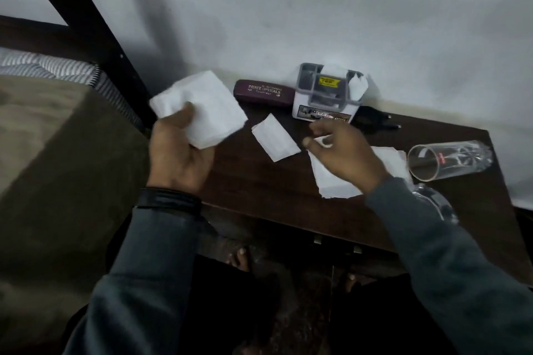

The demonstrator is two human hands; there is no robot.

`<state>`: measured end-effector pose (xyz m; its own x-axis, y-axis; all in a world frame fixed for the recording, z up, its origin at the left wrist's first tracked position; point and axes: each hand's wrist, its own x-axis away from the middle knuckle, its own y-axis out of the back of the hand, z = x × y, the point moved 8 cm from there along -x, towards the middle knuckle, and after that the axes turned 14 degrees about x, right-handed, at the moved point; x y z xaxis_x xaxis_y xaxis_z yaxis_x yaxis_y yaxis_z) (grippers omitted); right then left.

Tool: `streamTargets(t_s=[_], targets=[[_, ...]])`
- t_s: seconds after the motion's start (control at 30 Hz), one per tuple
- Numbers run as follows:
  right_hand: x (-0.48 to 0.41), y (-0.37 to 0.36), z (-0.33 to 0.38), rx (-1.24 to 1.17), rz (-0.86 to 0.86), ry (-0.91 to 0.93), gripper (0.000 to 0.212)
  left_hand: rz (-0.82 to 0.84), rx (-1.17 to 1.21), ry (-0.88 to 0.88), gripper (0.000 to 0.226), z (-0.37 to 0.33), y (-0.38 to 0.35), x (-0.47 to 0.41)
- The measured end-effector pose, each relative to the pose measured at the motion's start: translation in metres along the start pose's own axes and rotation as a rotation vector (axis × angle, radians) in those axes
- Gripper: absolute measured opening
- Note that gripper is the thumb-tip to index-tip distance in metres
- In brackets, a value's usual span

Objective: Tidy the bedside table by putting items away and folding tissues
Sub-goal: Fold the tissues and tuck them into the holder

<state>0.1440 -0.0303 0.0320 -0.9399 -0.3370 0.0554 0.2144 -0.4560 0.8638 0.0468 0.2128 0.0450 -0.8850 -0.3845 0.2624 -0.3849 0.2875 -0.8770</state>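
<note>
Step in hand: folding tissues, by my read — the left hand (pixel 178 153) is up with a folded tissue stack (pixel 202 109), the right hand (pixel 343 150) is down among the loose ones.
Left grip: thumb and fingers clamped on the stack's near edge, holding it clear of the worktop (pixel 259 181), above its left end near the bed (pixel 57 138).
Right grip: fingertips pinched together on a small bit of white, seemingly the corner of the flat tissue (pixel 331 179) under the palm; blur leaves the contact unsure.
Hand pose: left palm turned up and towards the camera, wrist bent back; right hand palm down, reaching forward, sleeve over the tissue's right side.
Other tissue: a small folded tissue (pixel 275 140) lies between the hands, untouched.
Still out: spectacle case (pixel 264 93) and organiser box (pixel 327 95) at the wall, a glass (pixel 450 160) on its side at right.
Next move calls for: lifting that corner cleanly, folding edge to edge, keeping the sleeve off the glass.
</note>
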Motion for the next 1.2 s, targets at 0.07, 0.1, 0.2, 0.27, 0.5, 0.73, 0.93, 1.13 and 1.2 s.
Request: streamTargets(t_s=[0.07,0.1,0.2,0.27,0.5,0.73,0.93,1.13,1.2], targets=[[-0.009,-0.026,0.024,0.236,0.007,0.193,0.042,-0.079,0.047,-0.009,0.052,-0.015,0.019,-0.006],[-0.012,-0.039,0.033,0.339,0.028,0.250,0.046,-0.098,0.060,-0.004,0.048,-0.018,0.023,-0.007],[-0.016,-0.070,0.047,0.580,0.102,0.290,0.052,-0.094,0.046,0.008,0.040,-0.015,0.017,-0.005],[-0.015,-0.073,0.048,0.579,0.055,0.284,0.043,-0.106,0.013,0.014,0.040,-0.010,0.013,-0.002],[-0.007,-0.049,0.016,0.141,-0.061,0.044,0.017,-0.109,-0.024,0.050,0.042,0.000,0.010,-0.001],[0.007,-0.042,-0.010,-0.421,-0.025,-0.274,0.011,-0.122,-0.058,0.040,0.043,0.007,0.005,0.003],[0.025,-0.059,0.020,0.070,0.107,0.106,0.015,-0.132,-0.064,0.035,0.046,0.007,0.007,0.000],[0.026,-0.067,0.033,0.250,0.015,0.159,0.055,-0.144,-0.048,0.032,0.045,0.005,0.005,0.002],[0.029,-0.075,0.041,0.354,0.005,0.221,0.053,-0.145,-0.049,0.038,0.045,0.006,0.004,0.003]])
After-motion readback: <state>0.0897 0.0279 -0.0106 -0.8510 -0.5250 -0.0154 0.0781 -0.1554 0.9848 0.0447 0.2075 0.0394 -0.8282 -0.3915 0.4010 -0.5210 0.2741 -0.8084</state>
